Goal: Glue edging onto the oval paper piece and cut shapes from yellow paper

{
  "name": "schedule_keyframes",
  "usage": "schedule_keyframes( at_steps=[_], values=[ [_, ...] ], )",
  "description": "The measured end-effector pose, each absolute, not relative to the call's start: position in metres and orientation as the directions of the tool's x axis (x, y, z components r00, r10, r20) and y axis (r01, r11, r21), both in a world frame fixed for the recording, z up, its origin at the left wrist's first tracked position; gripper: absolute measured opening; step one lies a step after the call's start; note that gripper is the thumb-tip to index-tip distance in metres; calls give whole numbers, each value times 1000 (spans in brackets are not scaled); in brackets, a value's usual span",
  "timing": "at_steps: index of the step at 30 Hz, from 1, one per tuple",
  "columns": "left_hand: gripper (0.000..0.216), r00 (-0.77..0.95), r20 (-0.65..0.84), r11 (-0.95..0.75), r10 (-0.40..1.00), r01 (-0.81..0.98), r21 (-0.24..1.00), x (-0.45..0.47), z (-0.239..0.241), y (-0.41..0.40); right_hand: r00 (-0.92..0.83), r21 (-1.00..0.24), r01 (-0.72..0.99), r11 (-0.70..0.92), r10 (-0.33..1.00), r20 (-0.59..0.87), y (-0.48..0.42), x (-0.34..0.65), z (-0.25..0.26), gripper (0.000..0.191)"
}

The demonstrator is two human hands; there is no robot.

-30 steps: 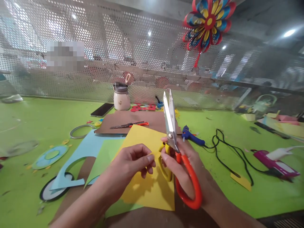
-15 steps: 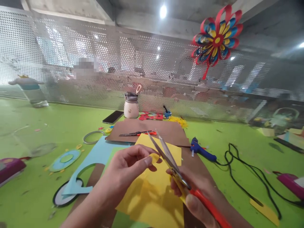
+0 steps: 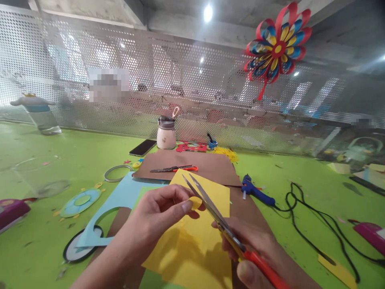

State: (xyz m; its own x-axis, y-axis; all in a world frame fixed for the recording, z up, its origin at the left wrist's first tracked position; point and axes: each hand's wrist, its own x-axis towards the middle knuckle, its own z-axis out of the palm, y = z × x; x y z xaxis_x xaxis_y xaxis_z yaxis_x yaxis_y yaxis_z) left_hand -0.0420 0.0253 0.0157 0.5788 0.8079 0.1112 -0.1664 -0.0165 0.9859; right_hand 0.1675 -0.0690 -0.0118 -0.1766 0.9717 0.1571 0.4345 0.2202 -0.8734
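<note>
Between the thumb and fingers of my left hand is a small rounded yellow paper piece. My right hand grips a pair of scissors with red handles. Their blades are slightly parted and point up and left, right beside the paper piece. Below both hands lies a yellow paper sheet, with shadows falling across it. A light blue cut-out sheet sticks out to the left, over brown card.
Red-handled scissors lie on the brown card. To the right is a blue glue gun with a black cord. A bottle and phone stand behind. A clear cup and a blue paper disc are left.
The scissor blades have come closer together next to the yellow piece. My right hand has shifted slightly down and right; my left hand keeps its pinch.
</note>
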Motion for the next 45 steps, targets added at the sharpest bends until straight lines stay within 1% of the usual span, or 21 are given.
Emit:
schedule_keyframes(
  at_steps=[5,9,15,22,25,27,30,32,35,38,41,43,45],
  values=[
    [14,555,110,-8,824,-183,983,-41,15,24,-165,-871,449,199,977,139,-70,167,-9,67],
    [14,532,110,-5,840,-194,981,-38,18,22,-152,-873,450,186,980,130,-69,166,-10,70],
    [15,525,101,-14,845,-167,986,-39,20,22,-148,-864,477,161,984,102,-71,164,-4,69],
    [14,536,89,6,840,-173,985,-42,20,20,-170,-858,468,210,975,145,-75,160,1,64],
    [16,519,64,37,852,-182,983,-42,19,21,-119,-852,481,207,978,170,-73,162,-6,63],
    [17,503,36,49,864,-155,987,-42,18,23,-38,-830,523,193,978,203,-69,165,-12,59],
    [15,482,23,45,876,-131,990,-43,15,26,96,-749,647,143,959,266,-56,172,-20,50],
    [15,456,31,33,889,-131,991,-43,13,28,121,-662,740,118,945,303,-46,179,-27,44],
    [18,424,38,33,905,-159,987,-43,10,28,136,-543,839,22,959,249,-31,189,-40,36],
    [21,398,14,92,917,-245,965,-42,9,28,169,-442,893,-87,974,151,-20,195,-53,35],
    [21,386,-4,134,923,-310,941,-41,9,29,169,-351,929,-118,978,118,-15,198,-61,31],
    [19,373,-2,140,928,-343,929,-40,8,30,161,-295,948,-119,979,125,-13,199,-63,28],
    [16,356,3,138,934,-372,918,-39,6,31,143,-257,961,-107,981,128,-13,199,-63,29]
  ],
)
